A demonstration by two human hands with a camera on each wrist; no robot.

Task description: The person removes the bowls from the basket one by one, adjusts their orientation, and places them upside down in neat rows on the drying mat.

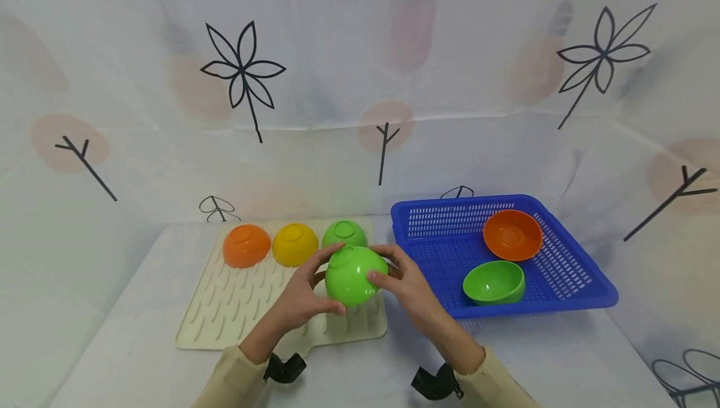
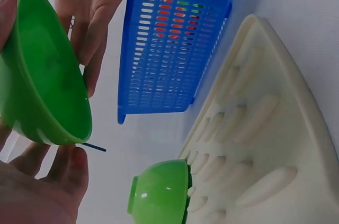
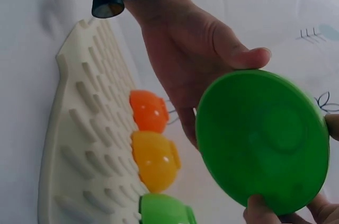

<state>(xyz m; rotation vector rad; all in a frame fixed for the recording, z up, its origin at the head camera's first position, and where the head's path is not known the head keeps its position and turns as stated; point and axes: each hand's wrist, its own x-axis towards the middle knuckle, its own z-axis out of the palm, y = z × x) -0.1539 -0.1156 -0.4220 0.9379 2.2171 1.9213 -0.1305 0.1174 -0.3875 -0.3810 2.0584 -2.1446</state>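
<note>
Nearest us, two sleeves (image 1: 227, 377) show over the counter (image 1: 129, 339). The left hand (image 1: 304, 295) and right hand (image 1: 409, 280) grip the green bowl (image 1: 354, 280) between curled fingers and thumbs, tilted mouth-down above the drying mat's (image 1: 225, 305) right side. We judge this a placing step; next calls for lowering it clear of three overturned bowls (image 1: 295, 245) along the mat's back edge.

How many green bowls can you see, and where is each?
3: one bowl held between the left hand and right hand, another upside down on the cream mat, a third in the blue basket. Any nested underneath would be hidden.
</note>
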